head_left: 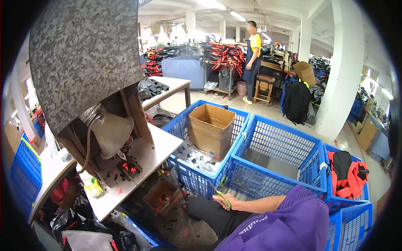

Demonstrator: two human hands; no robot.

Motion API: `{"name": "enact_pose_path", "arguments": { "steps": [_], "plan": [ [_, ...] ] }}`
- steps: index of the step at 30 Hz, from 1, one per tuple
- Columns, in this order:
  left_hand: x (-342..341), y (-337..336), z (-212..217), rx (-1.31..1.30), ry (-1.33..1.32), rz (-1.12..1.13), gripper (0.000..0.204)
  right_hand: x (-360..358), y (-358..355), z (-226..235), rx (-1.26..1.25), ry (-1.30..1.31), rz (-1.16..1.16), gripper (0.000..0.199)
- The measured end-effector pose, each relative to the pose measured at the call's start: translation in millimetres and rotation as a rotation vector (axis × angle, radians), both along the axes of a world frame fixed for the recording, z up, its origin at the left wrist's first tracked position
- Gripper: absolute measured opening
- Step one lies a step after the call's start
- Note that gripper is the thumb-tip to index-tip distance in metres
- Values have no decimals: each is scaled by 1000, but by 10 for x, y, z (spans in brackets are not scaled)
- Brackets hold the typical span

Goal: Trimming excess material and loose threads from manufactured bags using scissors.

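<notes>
My right hand [235, 204] rests over my dark-trousered knee [205, 211], its arm coming in from the right out of a purple sleeve [289, 205]. The fingers are closed round a slim hand tool [227, 202] with a yellow-green handle. A dark, narrow tip points up from it; whether it is a knife or thread snips cannot be made out. Just beyond the hand stands a blue plastic crate [197, 184] holding an open cardboard box [209, 136] and small clear-wrapped pieces. My left hand is out of the picture.
Left is a white worktable [161, 144] with a lamp shade [113, 131], black and red scraps and a camouflage-patterned panel [83, 54]. A small carton [161, 198] sits below. Another blue crate [276, 159] and red-black straps [349, 175] lie right. A person [252, 54] stands behind.
</notes>
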State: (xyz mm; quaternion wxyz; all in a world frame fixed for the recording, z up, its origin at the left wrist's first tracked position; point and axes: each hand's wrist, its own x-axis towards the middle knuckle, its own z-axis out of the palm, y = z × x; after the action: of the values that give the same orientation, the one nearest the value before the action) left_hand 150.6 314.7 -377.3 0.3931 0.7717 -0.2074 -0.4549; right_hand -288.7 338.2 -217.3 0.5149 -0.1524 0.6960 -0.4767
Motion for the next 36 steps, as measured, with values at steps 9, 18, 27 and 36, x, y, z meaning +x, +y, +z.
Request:
{"name": "enact_pose_path", "arguments": {
  "steps": [9, 18, 27, 36],
  "plan": [
    [-285, -189, -76, -7, 402, -33, 54, 84, -3, -8, 19, 128, -6, 52],
    [-272, -49, 101, 5, 657, -62, 59, -47, -60, -183, -26, -25, -196, 45],
    [197, 386, 399, 25, 783, 8, 66, -1651, -1452, 274, -320, 3, -306, 47],
    [1201, -151, 288, -161, -506, -235, 65, -1004, -2138, -215, -205, -104, -55, 25]
  ]
}}
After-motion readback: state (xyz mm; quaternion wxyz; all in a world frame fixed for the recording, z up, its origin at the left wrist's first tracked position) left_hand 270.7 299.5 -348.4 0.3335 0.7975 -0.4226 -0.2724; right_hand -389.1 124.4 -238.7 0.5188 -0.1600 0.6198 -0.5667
